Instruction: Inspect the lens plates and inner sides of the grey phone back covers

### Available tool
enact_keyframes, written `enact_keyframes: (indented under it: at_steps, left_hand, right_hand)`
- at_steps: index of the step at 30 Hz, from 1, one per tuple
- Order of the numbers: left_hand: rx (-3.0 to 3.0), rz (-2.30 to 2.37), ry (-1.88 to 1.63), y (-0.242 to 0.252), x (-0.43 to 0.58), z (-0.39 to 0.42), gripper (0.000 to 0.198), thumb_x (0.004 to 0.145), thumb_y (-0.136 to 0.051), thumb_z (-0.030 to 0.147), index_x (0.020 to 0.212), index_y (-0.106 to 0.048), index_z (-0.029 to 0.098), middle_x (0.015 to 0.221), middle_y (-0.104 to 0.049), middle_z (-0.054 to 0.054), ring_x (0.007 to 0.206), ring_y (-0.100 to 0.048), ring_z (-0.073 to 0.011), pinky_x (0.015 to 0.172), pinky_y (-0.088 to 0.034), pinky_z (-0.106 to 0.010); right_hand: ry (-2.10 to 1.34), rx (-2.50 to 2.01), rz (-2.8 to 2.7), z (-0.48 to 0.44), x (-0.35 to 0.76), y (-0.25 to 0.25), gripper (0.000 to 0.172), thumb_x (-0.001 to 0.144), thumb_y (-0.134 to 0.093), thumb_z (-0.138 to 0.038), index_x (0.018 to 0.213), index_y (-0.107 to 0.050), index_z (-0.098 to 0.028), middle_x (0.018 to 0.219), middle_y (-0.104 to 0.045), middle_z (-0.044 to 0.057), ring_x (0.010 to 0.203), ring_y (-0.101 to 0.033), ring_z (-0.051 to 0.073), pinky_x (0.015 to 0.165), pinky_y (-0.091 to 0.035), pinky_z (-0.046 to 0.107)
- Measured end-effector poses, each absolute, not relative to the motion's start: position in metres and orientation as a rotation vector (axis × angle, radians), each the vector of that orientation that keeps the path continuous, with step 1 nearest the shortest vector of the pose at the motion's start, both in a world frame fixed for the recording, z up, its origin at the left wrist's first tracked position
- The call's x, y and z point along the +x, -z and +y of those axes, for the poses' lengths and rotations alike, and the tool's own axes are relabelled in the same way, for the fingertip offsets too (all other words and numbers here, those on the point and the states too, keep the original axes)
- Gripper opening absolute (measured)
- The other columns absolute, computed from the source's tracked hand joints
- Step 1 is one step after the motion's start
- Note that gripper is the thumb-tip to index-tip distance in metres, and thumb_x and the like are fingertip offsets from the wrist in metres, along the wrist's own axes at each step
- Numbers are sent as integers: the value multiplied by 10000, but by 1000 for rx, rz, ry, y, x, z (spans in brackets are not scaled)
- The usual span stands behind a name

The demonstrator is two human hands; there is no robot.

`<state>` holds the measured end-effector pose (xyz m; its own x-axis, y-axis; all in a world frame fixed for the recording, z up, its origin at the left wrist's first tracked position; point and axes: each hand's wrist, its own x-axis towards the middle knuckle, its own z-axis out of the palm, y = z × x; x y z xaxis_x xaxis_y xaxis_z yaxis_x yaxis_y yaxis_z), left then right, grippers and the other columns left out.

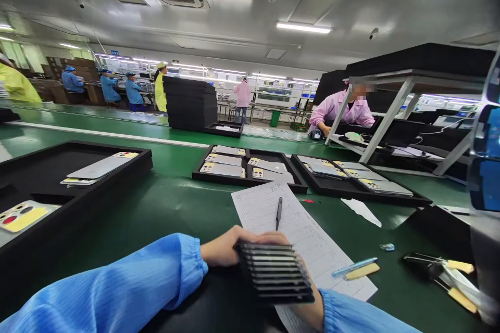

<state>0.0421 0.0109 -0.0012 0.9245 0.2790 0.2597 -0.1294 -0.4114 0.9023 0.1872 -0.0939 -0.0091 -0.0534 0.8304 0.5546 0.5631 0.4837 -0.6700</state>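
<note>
A stack of thin dark panels with pale stripes along its near edges is held above the front of the green table. On its left and far side my left hand is closed round it. My right hand grips its right side, partly hidden behind the stack. Exactly what the panels are I cannot make out. Under and beyond the hands lies a printed sheet with handwriting. A pair of dark tweezers rests on it, and a blue pen lies near its right edge.
Black trays with phone backs stand across the table, and a larger black tray is at left. Wooden-handled tools lie at right. Beyond rises a tray stack. A co-worker in pink sits behind a metal-framed shelf.
</note>
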Motion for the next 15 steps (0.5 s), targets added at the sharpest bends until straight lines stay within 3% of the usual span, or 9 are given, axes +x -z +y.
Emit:
enact_keyframes:
  at_steps: [2,5,15]
  left_hand:
    - [1974,76,-437,0,43,23,244,759,-569,291,886,-659,103,943,-658,-83,937,-579,-234,843,-436,-340]
    - [2000,46,-420,0,44,36,224,762,-564,269,891,-657,111,967,-650,-84,964,-561,-220,875,-406,-327]
    - [2058,14,-413,3,44,40,216,784,-541,245,928,-649,125,973,-645,-91,949,-566,-204,835,-419,-312]
  right_hand:
    - [-453,-1239,-1652,-90,187,13,256,777,-463,-131,958,-596,-254,1006,-605,34,985,-560,199,879,-450,349]
    - [-587,-1256,-1583,-86,187,16,295,777,-469,-117,990,-591,-281,1084,-567,20,1084,-491,204,976,-353,397]
    - [-480,-1166,-1743,-85,191,23,397,739,-575,-192,1108,-473,-299,1159,-498,25,1116,-440,207,979,-334,381]
